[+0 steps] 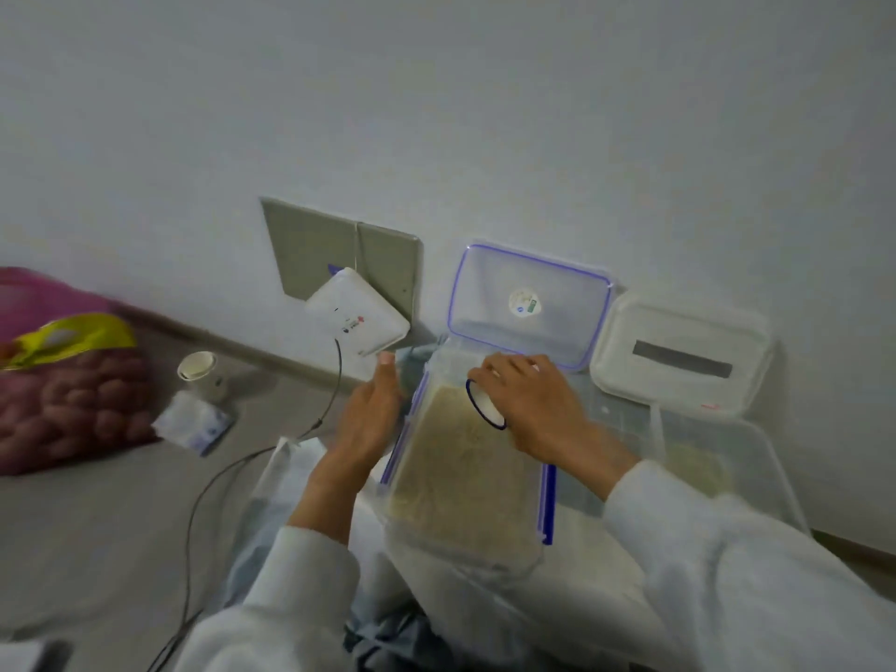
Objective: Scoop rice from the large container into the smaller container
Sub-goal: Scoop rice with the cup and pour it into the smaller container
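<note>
White enamel cup with a blue rim [486,404] sits in my right hand [536,405], fingers curled over its body, mouth tipped down toward the tan rice [460,482] just beneath. That rice fills the clear rectangular plastic container with blue clips [547,502], which looks to me like the smaller one, already nearly full. My left hand [371,419] rests flat and open against that box's wall, holding nothing, only steadying it. Beyond my right wrist lies the large clear plastic tub [756,458], with a shallower layer of rice showing through. I cannot tell whether the cup is emptying or digging. If emptying, I would roll the wrist slowly, keep the rim low over the heap, and keep the left palm braced so grains do not jump the edge.
</note>
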